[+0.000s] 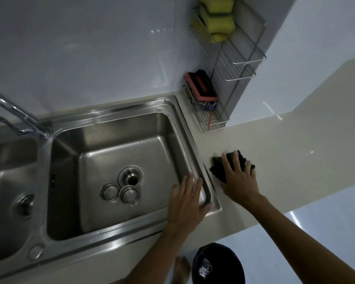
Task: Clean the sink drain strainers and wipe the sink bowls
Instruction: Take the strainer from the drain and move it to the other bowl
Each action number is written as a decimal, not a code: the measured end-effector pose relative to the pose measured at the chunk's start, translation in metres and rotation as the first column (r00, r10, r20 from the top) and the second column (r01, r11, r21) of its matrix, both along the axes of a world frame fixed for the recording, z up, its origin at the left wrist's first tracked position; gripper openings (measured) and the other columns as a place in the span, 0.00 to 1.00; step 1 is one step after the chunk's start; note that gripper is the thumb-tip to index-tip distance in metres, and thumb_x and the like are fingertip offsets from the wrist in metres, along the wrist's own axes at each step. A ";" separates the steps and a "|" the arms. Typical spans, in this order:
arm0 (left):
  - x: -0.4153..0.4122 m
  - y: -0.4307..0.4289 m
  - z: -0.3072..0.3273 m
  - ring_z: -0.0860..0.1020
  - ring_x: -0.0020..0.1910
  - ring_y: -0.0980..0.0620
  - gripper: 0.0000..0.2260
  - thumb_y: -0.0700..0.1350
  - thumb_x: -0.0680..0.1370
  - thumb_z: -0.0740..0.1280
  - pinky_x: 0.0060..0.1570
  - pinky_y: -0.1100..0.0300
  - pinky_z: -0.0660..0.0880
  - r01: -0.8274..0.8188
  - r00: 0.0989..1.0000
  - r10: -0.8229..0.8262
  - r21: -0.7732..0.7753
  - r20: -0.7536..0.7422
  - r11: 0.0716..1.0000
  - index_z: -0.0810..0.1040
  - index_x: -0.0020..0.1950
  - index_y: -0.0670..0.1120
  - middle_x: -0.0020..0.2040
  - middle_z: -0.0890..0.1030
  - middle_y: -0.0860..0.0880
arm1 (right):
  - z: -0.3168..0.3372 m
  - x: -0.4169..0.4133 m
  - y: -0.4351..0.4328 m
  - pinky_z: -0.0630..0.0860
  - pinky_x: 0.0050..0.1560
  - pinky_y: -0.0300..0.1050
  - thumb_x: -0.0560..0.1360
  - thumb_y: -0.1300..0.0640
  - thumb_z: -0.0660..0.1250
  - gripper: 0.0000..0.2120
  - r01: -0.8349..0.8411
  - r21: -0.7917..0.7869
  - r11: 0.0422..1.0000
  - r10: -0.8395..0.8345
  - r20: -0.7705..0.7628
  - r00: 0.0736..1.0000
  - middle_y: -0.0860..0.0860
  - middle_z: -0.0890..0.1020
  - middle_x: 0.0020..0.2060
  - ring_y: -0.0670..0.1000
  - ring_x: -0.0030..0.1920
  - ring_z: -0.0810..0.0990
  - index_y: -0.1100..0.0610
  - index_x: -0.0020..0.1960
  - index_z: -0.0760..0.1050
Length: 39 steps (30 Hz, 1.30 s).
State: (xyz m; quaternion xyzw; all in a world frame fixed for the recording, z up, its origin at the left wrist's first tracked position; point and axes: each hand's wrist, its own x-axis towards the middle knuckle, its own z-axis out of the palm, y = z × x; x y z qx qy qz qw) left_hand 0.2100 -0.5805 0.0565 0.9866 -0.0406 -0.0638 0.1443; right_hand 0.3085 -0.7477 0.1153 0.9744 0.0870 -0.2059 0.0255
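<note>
A steel double sink fills the left of the head view. In the right bowl (111, 212) an open drain hole (131, 178) shows, with two round strainer parts (109, 192) (129, 194) lying beside it on the bowl floor. The left bowl (0, 201) keeps its drain fitting (25, 206) in place. My left hand (188, 203) rests flat, fingers spread, on the sink's right rim. My right hand (237, 179) presses down on a dark cloth (218, 169) lying on the beige counter, fingers splayed over it.
A faucet (19, 117) stands at the back left. A wire rack (207, 111) holds a red-and-black scrub brush (201, 85); yellow sponges (217, 17) sit in a taller rack. A dark bin (217, 265) and a bare foot (181, 267) are on the floor below the counter (285, 144).
</note>
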 end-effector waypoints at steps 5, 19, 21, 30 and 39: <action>-0.019 0.070 -0.005 0.61 0.81 0.42 0.39 0.72 0.79 0.49 0.76 0.40 0.61 -0.134 0.990 0.136 0.051 -0.047 0.990 0.60 0.82 0.48 0.82 0.61 0.43 | 0.017 -0.010 0.075 0.58 0.77 0.66 0.79 0.41 0.66 0.45 -0.165 0.061 0.984 0.164 0.019 0.986 0.60 0.41 0.81 0.72 0.79 0.51 0.50 0.82 0.39; -0.034 0.272 -0.074 0.65 0.75 0.46 0.39 0.70 0.73 0.66 0.71 0.47 0.63 -0.208 0.941 0.239 0.145 -0.241 0.967 0.64 0.76 0.49 0.76 0.66 0.46 | -0.152 -0.038 0.297 0.70 0.65 0.58 0.71 0.39 0.73 0.44 -0.456 0.147 0.878 0.478 -0.214 0.852 0.58 0.69 0.73 0.62 0.68 0.72 0.54 0.79 0.58; -0.027 0.279 -0.087 0.65 0.75 0.45 0.40 0.69 0.71 0.68 0.70 0.47 0.62 -0.146 0.952 0.180 0.148 -0.249 0.978 0.65 0.76 0.49 0.75 0.67 0.46 | -0.162 -0.038 0.301 0.71 0.65 0.57 0.70 0.38 0.74 0.44 -0.471 0.128 0.873 0.488 -0.214 0.846 0.58 0.71 0.71 0.62 0.67 0.73 0.55 0.77 0.60; 0.014 0.279 -0.112 0.54 0.82 0.44 0.31 0.61 0.81 0.58 0.76 0.45 0.54 0.023 0.984 -0.005 0.102 -0.181 0.995 0.60 0.81 0.51 0.83 0.56 0.47 | -0.163 -0.008 0.300 0.71 0.65 0.57 0.73 0.36 0.69 0.39 -0.424 0.131 0.896 0.437 -0.087 0.895 0.58 0.75 0.69 0.60 0.66 0.76 0.58 0.74 0.63; 0.059 0.293 -0.130 0.55 0.81 0.45 0.34 0.55 0.78 0.70 0.76 0.46 0.54 -0.022 0.977 0.045 0.111 -0.208 0.994 0.61 0.80 0.48 0.82 0.58 0.47 | -0.181 0.027 0.322 0.72 0.66 0.55 0.70 0.33 0.71 0.42 -0.458 0.151 0.876 0.466 -0.028 0.884 0.57 0.73 0.69 0.59 0.67 0.72 0.57 0.73 0.66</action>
